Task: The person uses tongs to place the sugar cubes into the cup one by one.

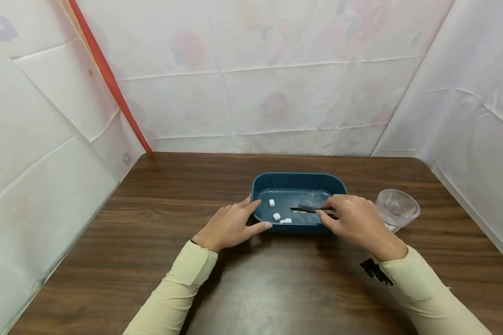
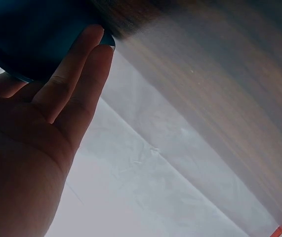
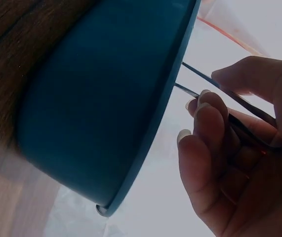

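Note:
A dark blue tub (image 1: pixel 299 175) sits on the wooden table, with several small white cubes (image 1: pixel 276 217) on its floor, mostly toward the left and front. My left hand (image 1: pixel 230 224) holds the tub's near left corner, thumb and index finger over the rim. Other fingers (image 2: pixel 64 89) of that hand lie along the outer wall in the left wrist view. My right hand (image 1: pixel 354 221) pinches black tweezers (image 1: pixel 310 209), reaching over the right rim. Their tips point left, low over the tub floor, with something whitish beside them. In the right wrist view the tub wall hides the tips.
A clear glass (image 1: pixel 397 207) stands right of the tub, close behind my right hand, with white bits near its base. The wooden table (image 1: pixel 172 186) runs back to a white patterned cloth (image 1: pixel 243 102); a red ribbon (image 1: pixel 109 79) hangs at the left corner.

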A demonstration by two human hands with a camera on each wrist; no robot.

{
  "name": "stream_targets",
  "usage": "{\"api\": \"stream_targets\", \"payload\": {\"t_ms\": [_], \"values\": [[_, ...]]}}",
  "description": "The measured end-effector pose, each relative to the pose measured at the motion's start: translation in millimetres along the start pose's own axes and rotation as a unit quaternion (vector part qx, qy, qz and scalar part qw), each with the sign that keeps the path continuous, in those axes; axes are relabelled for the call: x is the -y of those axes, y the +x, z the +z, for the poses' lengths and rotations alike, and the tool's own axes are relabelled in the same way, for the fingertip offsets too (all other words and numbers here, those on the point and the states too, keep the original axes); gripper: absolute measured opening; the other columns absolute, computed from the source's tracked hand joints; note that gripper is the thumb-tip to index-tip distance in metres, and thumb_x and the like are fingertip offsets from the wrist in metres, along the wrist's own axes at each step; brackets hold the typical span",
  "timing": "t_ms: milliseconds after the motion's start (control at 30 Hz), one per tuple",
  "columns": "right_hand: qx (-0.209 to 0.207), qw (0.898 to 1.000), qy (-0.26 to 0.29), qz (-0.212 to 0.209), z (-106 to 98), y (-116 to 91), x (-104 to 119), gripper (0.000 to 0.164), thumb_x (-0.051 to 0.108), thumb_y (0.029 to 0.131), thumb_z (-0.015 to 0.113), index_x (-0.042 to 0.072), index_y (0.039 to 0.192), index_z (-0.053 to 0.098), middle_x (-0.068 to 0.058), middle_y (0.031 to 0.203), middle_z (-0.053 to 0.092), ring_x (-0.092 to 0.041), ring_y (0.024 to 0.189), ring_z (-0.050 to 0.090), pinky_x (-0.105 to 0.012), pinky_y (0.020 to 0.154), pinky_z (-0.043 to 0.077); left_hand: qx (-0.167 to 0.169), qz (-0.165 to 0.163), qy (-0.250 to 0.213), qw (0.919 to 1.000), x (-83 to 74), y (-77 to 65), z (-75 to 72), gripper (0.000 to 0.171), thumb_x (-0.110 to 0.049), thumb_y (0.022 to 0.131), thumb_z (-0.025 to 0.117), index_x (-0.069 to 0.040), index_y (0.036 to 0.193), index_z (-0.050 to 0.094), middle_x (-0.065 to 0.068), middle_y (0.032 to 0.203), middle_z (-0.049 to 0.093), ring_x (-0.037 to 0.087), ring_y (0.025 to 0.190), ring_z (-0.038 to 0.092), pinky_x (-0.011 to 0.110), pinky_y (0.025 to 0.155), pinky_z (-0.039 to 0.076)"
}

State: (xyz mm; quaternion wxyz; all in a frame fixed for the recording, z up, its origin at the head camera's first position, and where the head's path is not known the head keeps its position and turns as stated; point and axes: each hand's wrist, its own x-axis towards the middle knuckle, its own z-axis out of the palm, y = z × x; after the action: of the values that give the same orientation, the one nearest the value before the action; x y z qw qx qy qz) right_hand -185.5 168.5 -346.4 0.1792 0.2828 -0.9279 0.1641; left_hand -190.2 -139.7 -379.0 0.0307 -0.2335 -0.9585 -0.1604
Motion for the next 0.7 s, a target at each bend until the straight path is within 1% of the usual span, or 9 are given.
{"api": "stream_targets", "payload": {"t_ms": [267, 467, 700], "values": [[0.01, 1.0, 0.003, 0.006, 4, 2, 2, 0.01, 0.026, 0.091, 0.075, 0.016, 0.09, 0.077, 0.006, 0.08, 0.069, -0.007, 0.063, 0.059, -0.034, 0.054, 0.049, 0.0, 0.0, -0.003, 1.0, 0.8, -1.7, 1.4, 0.084, -0.07, 0.094, 0.05, -0.007, 0.151, 0.046, 0.021, 0.153, 0.041, 0.031, 0.124, 0.059, 0.046, 0.1, 0.048], [0.006, 1.0, 0.008, 0.0, 8, 2, 4, 0.009, 0.026, 0.091, 0.074, 0.018, 0.091, 0.078, 0.007, 0.082, 0.07, -0.007, 0.065, 0.061, -0.034, 0.054, 0.049, 0.0, 0.001, -0.005, 1.0, 1.4, -3.1, 3.2, 0.084, -0.07, 0.094, 0.05, -0.008, 0.151, 0.046, 0.02, 0.153, 0.042, 0.031, 0.124, 0.059, 0.046, 0.1, 0.048], [0.012, 1.0, 0.023, -0.003, 11, 5, 7, 0.009, 0.026, 0.092, 0.074, 0.017, 0.09, 0.078, 0.007, 0.081, 0.07, -0.006, 0.067, 0.061, -0.032, 0.056, 0.051, 0.0, 0.003, -0.002, 1.0, 1.4, -1.5, 2.7, 0.084, -0.07, 0.094, 0.05, -0.008, 0.151, 0.046, 0.02, 0.153, 0.042, 0.032, 0.123, 0.059, 0.046, 0.1, 0.049]]}}
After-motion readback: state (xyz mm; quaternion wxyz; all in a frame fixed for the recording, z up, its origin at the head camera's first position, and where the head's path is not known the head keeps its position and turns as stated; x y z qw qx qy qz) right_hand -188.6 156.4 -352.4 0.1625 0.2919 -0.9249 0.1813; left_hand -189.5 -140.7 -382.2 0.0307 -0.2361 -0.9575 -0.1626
